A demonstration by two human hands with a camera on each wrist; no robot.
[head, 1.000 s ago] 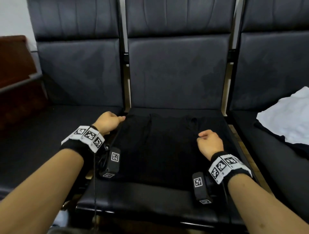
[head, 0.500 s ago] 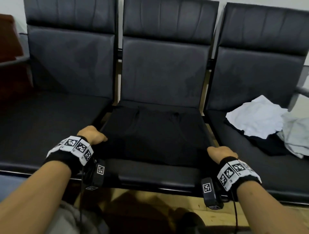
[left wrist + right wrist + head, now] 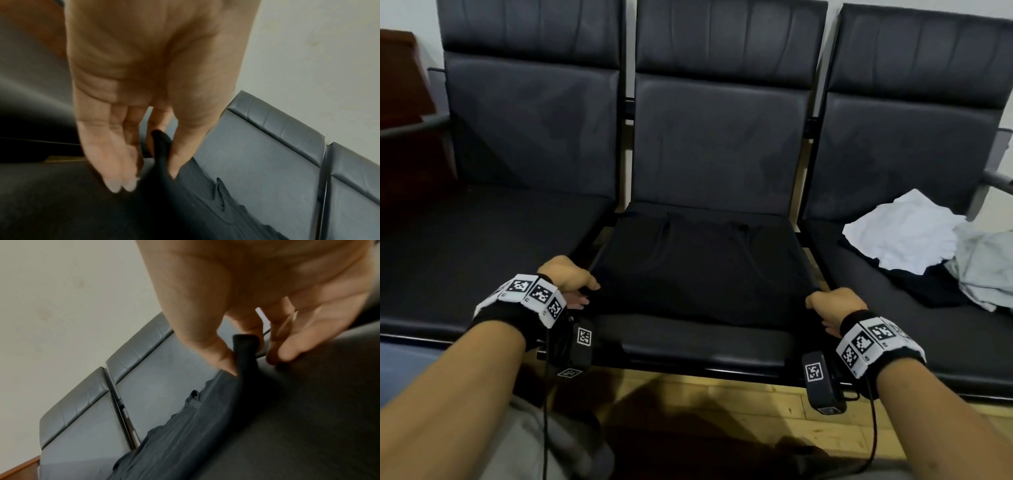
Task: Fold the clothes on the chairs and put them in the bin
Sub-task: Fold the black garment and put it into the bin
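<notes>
A black garment (image 3: pixel 702 267) lies spread flat on the middle chair's seat (image 3: pixel 698 346). My left hand (image 3: pixel 571 279) pinches its near left corner between thumb and forefinger; the pinched black garment (image 3: pixel 162 155) shows in the left wrist view beside the left hand (image 3: pixel 144 146). At the near right corner my right hand (image 3: pixel 832 306) pinches the cloth in the same way. The right wrist view shows the right hand (image 3: pixel 252 344) with the black garment (image 3: pixel 244 352) held between thumb and fingers. No bin is in view.
On the right chair lies a pile of clothes: a white garment (image 3: pixel 904 233), a pale grey one (image 3: pixel 986 267) and a black one (image 3: pixel 935 287) underneath. The left chair seat (image 3: pixel 482 246) holds nothing. A wooden floor (image 3: pixel 739 404) lies in front of the chairs.
Both hands moved from the middle of the garment toward me to its near corners and took hold of them. The view pulled back, showing the clothes pile on the right.
</notes>
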